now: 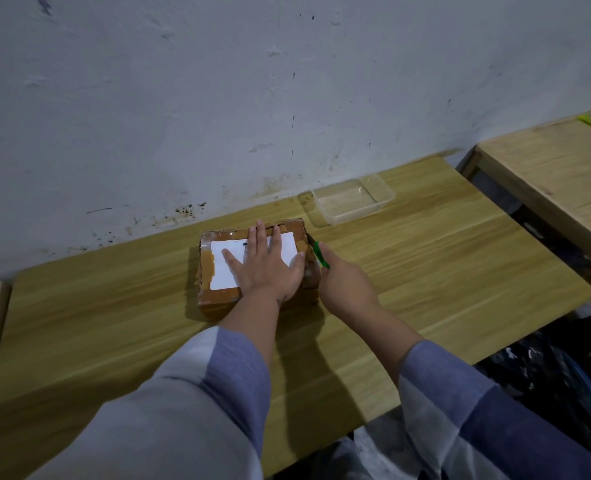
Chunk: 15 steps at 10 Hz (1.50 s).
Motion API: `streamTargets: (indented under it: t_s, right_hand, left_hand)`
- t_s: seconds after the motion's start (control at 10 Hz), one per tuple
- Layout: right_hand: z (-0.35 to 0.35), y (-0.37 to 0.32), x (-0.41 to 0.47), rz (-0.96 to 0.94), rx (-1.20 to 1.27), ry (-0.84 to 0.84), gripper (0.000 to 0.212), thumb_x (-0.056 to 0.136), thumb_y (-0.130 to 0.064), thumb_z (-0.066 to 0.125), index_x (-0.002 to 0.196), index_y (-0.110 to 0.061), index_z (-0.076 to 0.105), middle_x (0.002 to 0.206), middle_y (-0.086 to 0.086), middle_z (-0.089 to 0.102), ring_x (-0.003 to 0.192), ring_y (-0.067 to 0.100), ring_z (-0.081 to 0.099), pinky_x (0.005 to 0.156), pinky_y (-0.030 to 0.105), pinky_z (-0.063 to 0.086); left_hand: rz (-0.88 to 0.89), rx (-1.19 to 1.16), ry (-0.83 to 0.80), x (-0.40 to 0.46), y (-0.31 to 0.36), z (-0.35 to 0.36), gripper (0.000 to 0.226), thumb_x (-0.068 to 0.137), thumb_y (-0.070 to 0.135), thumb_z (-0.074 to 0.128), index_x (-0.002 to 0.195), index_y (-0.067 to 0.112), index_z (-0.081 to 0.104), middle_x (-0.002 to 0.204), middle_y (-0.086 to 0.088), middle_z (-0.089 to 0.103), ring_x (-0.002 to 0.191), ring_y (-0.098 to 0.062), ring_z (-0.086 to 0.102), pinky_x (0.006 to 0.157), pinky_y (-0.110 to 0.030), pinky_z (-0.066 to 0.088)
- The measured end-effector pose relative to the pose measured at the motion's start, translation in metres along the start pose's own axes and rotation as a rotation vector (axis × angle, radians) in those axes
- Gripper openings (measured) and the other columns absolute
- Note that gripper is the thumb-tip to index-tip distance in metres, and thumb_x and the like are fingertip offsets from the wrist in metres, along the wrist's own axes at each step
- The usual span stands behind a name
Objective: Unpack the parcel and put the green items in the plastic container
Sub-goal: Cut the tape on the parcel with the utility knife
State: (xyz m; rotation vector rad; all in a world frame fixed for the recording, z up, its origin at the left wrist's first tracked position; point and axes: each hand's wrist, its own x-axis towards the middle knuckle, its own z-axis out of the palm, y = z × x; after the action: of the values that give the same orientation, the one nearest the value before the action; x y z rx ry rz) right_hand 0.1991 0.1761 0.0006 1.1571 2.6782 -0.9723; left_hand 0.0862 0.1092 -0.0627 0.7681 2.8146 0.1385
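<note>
brown taped cardboard parcel (pixel 252 268) with a white label sits mid wooden surface (pixel 425 271), still sealed. left hand (pixel 268 261) lies flat on top, fingers spread. right hand (pixel 344 282) grips a green-handled cutter (pixel 320 254) at the parcel's right edge. clear rectangular plastic container (pixel 351 200) sits behind, near the wall.
</note>
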Motion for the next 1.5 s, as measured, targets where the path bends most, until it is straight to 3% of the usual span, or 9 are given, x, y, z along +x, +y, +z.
streamTargets:
  t_s: [0.3,0.5,0.8,0.9,1.0,1.1,1.2,1.3,1.5]
  right_hand:
    - [-0.007,0.004,-0.013,-0.005,-0.068,-0.069,0.062,0.093,-0.008,0.038,0.148,-0.032,0.021,0.118,0.016,0.061,0.104,0.031,0.06,0.083,0.038,0.05]
    - [-0.008,0.008,-0.024,-0.016,-0.097,-0.072,0.058,0.096,-0.012,0.035,0.148,-0.031,0.018,0.111,0.015,0.065,0.097,0.029,0.062,0.075,0.035,0.049]
    - [0.002,0.026,-0.039,-0.03,0.041,-0.039,0.054,0.096,-0.015,0.035,0.146,-0.034,0.026,0.115,0.013,0.064,0.098,0.03,0.06,0.081,0.041,0.052]
    - [-0.002,0.032,-0.04,-0.034,0.103,-0.055,0.053,0.095,-0.015,0.036,0.143,-0.037,0.029,0.107,0.012,0.066,0.083,0.027,0.062,0.07,0.041,0.054]
    - [-0.013,0.043,-0.04,0.076,0.358,-0.103,0.052,0.094,-0.019,0.037,0.139,-0.044,0.034,0.073,0.002,0.056,0.052,0.017,0.047,0.042,0.029,0.041]
    - [-0.02,0.053,-0.036,0.181,0.605,-0.079,0.047,0.095,-0.032,0.044,0.139,-0.044,0.034,0.058,0.0,0.043,0.046,0.014,0.037,0.039,0.023,0.033]
    - [-0.024,0.054,-0.029,0.237,0.761,-0.049,0.037,0.094,-0.039,0.049,0.13,-0.029,0.051,0.054,0.001,0.037,0.042,0.013,0.034,0.039,0.022,0.032]
    - [-0.024,0.054,-0.022,0.249,0.874,-0.09,0.026,0.098,-0.027,0.045,0.118,-0.018,0.057,0.054,0.002,0.038,0.042,0.014,0.034,0.044,0.026,0.031]
    - [-0.017,0.054,-0.006,0.25,0.961,-0.206,0.049,0.095,-0.001,0.037,0.14,-0.018,0.033,0.081,0.006,0.057,0.07,0.015,0.051,0.066,0.032,0.043]
  left_hand:
    - [0.006,0.002,0.013,-0.004,0.002,0.0,0.076,0.09,0.07,0.014,0.152,0.031,-0.005,0.158,0.001,-0.022,0.145,-0.017,-0.021,0.111,-0.066,-0.007]
    - [0.011,0.002,0.002,-0.005,0.001,0.0,0.075,0.09,0.07,0.014,0.152,0.031,-0.005,0.158,0.002,-0.024,0.145,-0.015,-0.023,0.11,-0.067,-0.006]
    - [0.01,0.008,-0.001,-0.007,0.002,-0.001,0.075,0.09,0.07,0.013,0.151,0.031,-0.005,0.157,0.002,-0.025,0.145,-0.016,-0.023,0.11,-0.067,-0.005]
    - [0.02,0.005,-0.007,-0.006,0.0,-0.001,0.076,0.089,0.07,0.013,0.152,0.031,-0.005,0.158,0.002,-0.025,0.145,-0.016,-0.023,0.11,-0.068,-0.005]
    - [0.036,0.01,-0.013,-0.006,-0.001,-0.001,0.076,0.089,0.071,0.011,0.152,0.031,-0.006,0.158,0.001,-0.024,0.145,-0.016,-0.023,0.11,-0.068,-0.005]
    - [0.049,0.011,-0.019,-0.008,-0.002,-0.002,0.077,0.089,0.072,0.01,0.152,0.031,-0.006,0.158,0.001,-0.024,0.145,-0.016,-0.023,0.11,-0.067,-0.004]
    - [0.06,0.015,-0.016,-0.011,-0.004,-0.003,0.078,0.088,0.073,0.01,0.152,0.031,-0.007,0.158,0.001,-0.024,0.145,-0.017,-0.022,0.111,-0.067,-0.005]
    - [0.07,0.018,-0.023,-0.015,-0.011,-0.003,0.079,0.087,0.074,0.009,0.151,0.032,-0.007,0.157,0.002,-0.025,0.145,-0.016,-0.022,0.111,-0.066,-0.006]
    - [0.075,0.032,-0.03,-0.02,-0.029,-0.006,0.079,0.087,0.075,0.009,0.151,0.033,-0.007,0.157,0.003,-0.025,0.145,-0.015,-0.022,0.112,-0.065,-0.008]
